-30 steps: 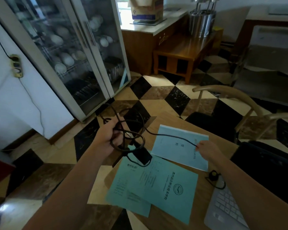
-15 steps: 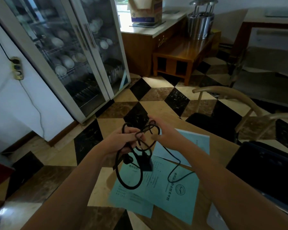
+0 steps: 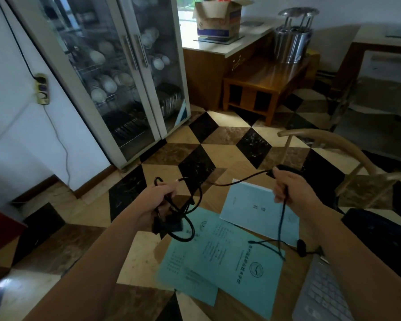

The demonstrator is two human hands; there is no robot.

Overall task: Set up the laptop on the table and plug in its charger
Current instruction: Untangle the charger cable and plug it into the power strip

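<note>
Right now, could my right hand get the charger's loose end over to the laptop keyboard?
Probably yes. The right hand grips the charger cable, whose free end lies on the teal booklet beside the laptop keyboard; only the small black earpiece sits between them.

Premises present as a canteen or dining room attached to a kitchen. A glass-door cabinet [image 3: 116,72] holds racks of stacked bowls and plates. A steel urn [image 3: 293,40] stands on a low wooden bench [image 3: 262,82] beside a counter [image 3: 225,46] carrying a cardboard box [image 3: 218,17]. Flooring is chequered polished stone [image 3: 208,144]. A wooden chair [image 3: 329,144] adjoins the tabletop [image 3: 289,274], which carries printed booklets [image 3: 229,253].
</note>
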